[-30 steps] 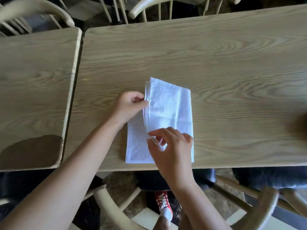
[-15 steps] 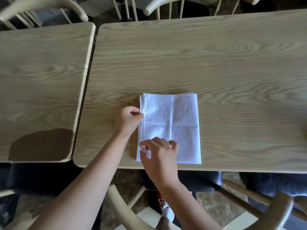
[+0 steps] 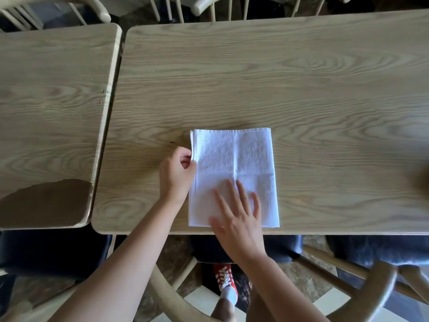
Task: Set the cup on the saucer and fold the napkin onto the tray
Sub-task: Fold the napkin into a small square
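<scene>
A dining room or café-style eating area is suggested. Two wood-grain tables, a larger one and a second at nine o'clock, are set edge to edge with a narrow gap between them. Pale spindle-back chairs are drawn up at twelve o'clock, further wooden chairs with dark seat cushions are seen from four to eight o'clock, and a stone-patterned floor with lighter tiles is visible at six o'clock.

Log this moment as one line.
phase: folding | napkin: folded, flat on table near front edge | left hand: pinches napkin's left edge | right hand: flat on napkin | cup, saucer, tray: not in view
</scene>
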`<state>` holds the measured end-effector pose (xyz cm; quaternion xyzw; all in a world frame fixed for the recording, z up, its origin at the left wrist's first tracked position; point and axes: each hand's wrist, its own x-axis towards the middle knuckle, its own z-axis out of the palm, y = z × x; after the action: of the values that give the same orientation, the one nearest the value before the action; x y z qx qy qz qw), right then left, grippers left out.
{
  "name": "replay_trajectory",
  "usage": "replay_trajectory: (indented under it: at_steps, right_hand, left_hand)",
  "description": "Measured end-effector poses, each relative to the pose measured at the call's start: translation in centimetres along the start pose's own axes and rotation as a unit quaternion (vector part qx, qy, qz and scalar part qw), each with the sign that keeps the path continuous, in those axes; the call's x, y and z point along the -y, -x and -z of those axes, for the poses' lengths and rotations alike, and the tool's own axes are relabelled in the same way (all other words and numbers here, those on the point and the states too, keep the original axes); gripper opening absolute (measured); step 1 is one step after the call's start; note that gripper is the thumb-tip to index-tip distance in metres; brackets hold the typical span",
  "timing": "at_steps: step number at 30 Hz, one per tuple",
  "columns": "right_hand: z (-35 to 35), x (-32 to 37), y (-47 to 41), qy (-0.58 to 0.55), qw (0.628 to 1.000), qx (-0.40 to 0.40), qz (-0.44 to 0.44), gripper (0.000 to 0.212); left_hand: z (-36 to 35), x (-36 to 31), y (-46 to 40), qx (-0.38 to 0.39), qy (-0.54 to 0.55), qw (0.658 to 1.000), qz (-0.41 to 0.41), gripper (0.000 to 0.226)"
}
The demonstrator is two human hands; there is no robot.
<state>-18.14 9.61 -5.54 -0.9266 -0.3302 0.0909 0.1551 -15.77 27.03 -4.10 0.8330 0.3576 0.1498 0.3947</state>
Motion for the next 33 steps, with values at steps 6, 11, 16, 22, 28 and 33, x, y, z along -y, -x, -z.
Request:
replay_trajectory:
  at_steps: [6, 11, 16, 22, 28, 33]
  right_hand:
    - [1.2, -4.5, 3.0, 0.017, 0.999, 0.041, 0.013, 0.06]
    - [3.0, -4.9, -0.5, -0.029, 0.999, -0.039, 0.001, 0.052]
    - [2.7, -6.5, -7.3, -0.009, 0.999, -0.029, -0.026, 0.056]
    - [2.5, -10.3, -8.1, 0.069, 0.997, -0.017, 0.003, 0.063]
    - [4.0, -14.2, -6.8, 0.08, 0.995, -0.011, -0.063, 0.067]
    - [5.2, -13.4, -4.3, 0.092, 0.991, -0.05, -0.088, 0.065]
  left_hand:
    - [-2.4, -0.7, 3.1, 0.043, -0.012, 0.996, -0.076, 0.035]
    - [-4.0, -2.0, 2.7, -0.029, -0.184, 0.96, -0.208, 0.047]
    - [-6.7, -2.0, 1.4, 0.109, -0.307, 0.897, -0.297, 0.053]
    - [-7.3, -1.1, 1.4, 0.116, -0.327, 0.9, -0.264, 0.057]
    - [-7.3, -1.1, 1.3, 0.125, -0.329, 0.899, -0.262, 0.06]
    - [-6.7, -1.8, 1.9, 0.088, -0.333, 0.903, -0.256, 0.062]
